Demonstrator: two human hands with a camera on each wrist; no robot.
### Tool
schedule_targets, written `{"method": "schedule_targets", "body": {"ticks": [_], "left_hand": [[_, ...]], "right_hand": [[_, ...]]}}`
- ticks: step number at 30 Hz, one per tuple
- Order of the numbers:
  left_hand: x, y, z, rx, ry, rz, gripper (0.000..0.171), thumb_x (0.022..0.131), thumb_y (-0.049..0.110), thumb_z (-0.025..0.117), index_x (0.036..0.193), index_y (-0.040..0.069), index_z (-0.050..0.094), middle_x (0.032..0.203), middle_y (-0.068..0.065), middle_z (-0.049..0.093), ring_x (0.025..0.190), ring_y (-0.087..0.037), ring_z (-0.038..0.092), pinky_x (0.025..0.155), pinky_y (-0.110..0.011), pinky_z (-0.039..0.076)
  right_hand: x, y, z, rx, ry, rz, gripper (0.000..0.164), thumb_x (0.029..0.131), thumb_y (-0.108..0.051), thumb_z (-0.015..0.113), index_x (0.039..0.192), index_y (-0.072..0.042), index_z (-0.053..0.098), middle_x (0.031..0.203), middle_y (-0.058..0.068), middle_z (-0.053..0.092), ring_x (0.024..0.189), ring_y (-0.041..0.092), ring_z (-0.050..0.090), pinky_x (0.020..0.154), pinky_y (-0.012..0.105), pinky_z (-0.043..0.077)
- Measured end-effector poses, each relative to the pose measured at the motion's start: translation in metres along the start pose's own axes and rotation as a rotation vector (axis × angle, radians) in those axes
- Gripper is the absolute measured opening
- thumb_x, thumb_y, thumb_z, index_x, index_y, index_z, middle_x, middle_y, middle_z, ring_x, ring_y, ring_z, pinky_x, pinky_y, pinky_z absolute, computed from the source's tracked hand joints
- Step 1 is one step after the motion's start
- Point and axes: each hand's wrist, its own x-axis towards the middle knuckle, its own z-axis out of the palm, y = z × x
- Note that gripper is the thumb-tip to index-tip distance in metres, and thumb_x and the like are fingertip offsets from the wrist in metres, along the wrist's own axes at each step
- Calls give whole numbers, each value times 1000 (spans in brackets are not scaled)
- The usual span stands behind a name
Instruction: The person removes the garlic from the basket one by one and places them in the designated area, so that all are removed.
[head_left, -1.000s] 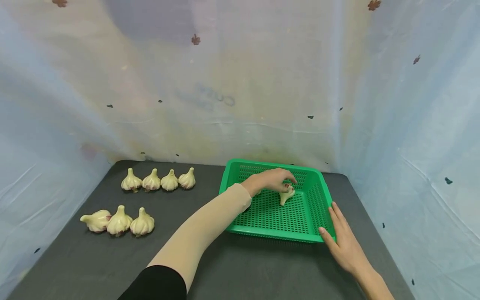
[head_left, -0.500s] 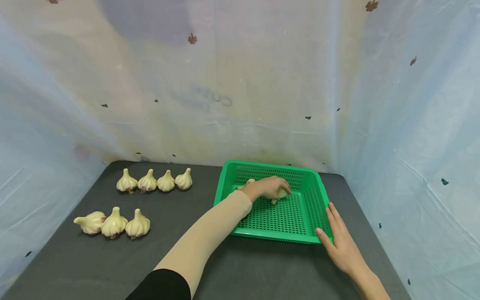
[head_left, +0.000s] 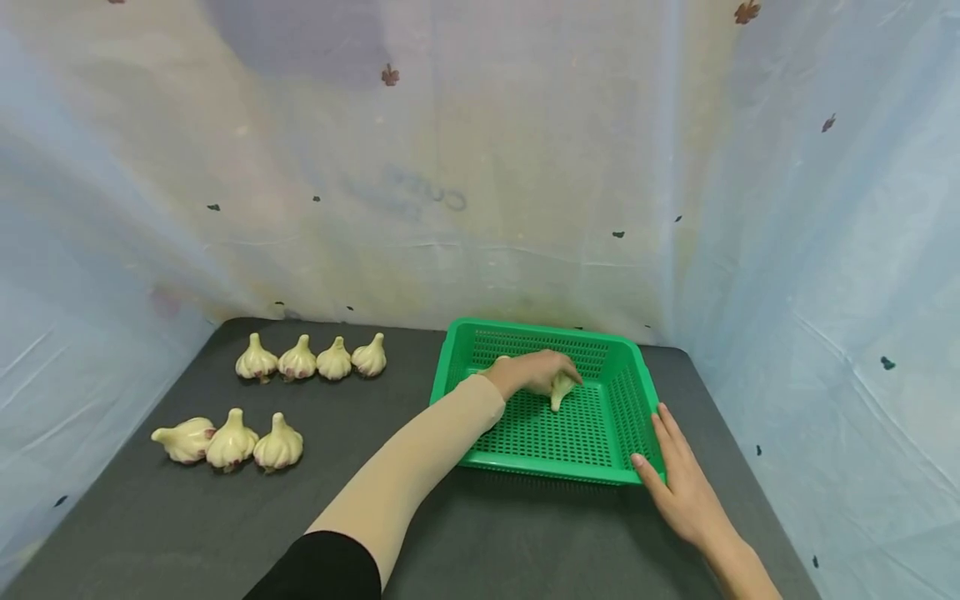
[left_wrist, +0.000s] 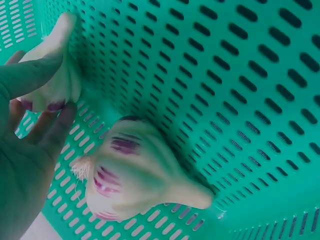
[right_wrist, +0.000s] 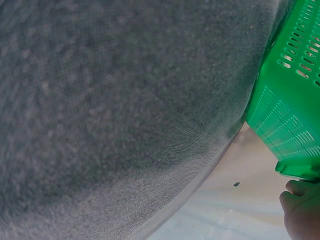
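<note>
Inside the green plastic basket [head_left: 555, 469], my left hand [head_left: 536, 372] grips a garlic bulb [head_left: 561, 390] with a pale, purple-streaked skin. The left wrist view shows the thumb lying over this bulb [left_wrist: 52, 75] and fingers beneath it. A second garlic bulb [left_wrist: 140, 172] lies on its side on the basket floor, close to the wall; in the head view my left wrist mostly covers it. My right hand [head_left: 686, 487] rests with straight fingers on the basket's right rim near its front corner. At the right wrist view's edge, part of that hand [right_wrist: 302, 207] shows beside the basket [right_wrist: 285, 120].
On the dark table [head_left: 525, 542], several garlic bulbs stand in a back-left row, one of them a garlic bulb [head_left: 297, 360]. Nearer the front left is a group of three, with a garlic bulb [head_left: 232, 442] in its middle. Plastic sheeting [head_left: 525, 167] hangs around the table.
My left hand has shifted slightly left within the basket along with the garlic bulb it holds. The right hand stays at the rim, and the outside bulbs keep their places.
</note>
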Motion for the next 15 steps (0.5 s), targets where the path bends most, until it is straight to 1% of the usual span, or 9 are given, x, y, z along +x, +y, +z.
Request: {"method": "schedule_targets", "body": {"ticks": [3, 7, 10, 13, 15], "left_hand": [[-2, 0, -4, -13, -1, -39, 52, 102, 2, 66, 148, 26, 60, 157, 1, 49, 144, -21, 45, 110, -34, 47], [-8, 1, -8, -40, 6, -65, 58, 94, 15, 79, 148, 26, 60, 156, 1, 50, 141, -20, 48, 106, -33, 49], [-14, 3, -12, -57, 6, -67, 60, 92, 19, 82, 148, 23, 60, 154, -1, 52, 138, -21, 52, 102, -33, 51], [-22, 6, -16, -48, 4, -72, 58, 93, 20, 81, 147, 21, 60, 150, -3, 55, 134, -22, 55, 99, -34, 52], [-26, 8, -20, -29, 15, -69, 56, 93, 22, 82, 146, 20, 61, 146, -3, 58, 129, -21, 57, 95, -33, 53]], "right_hand": [[1, 0, 0, 3, 5, -1, 75, 109, -29, 56, 166, 0, 16, 174, 15, 3, 154, 53, 15, 106, 80, 27], [1, 0, -1, 7, 9, -8, 74, 110, -29, 55, 165, 1, 16, 174, 15, 4, 153, 53, 15, 105, 80, 27], [0, 0, -1, 11, 3, -7, 74, 110, -30, 54, 165, 2, 16, 174, 16, 3, 154, 53, 13, 106, 80, 26], [-1, 0, -1, 11, 2, -9, 74, 110, -31, 53, 165, 3, 16, 174, 16, 3, 154, 53, 12, 106, 80, 26], [-1, 0, 0, 9, 4, -11, 74, 110, -32, 53, 164, 4, 16, 174, 16, 2, 154, 53, 12, 106, 80, 26]]}}
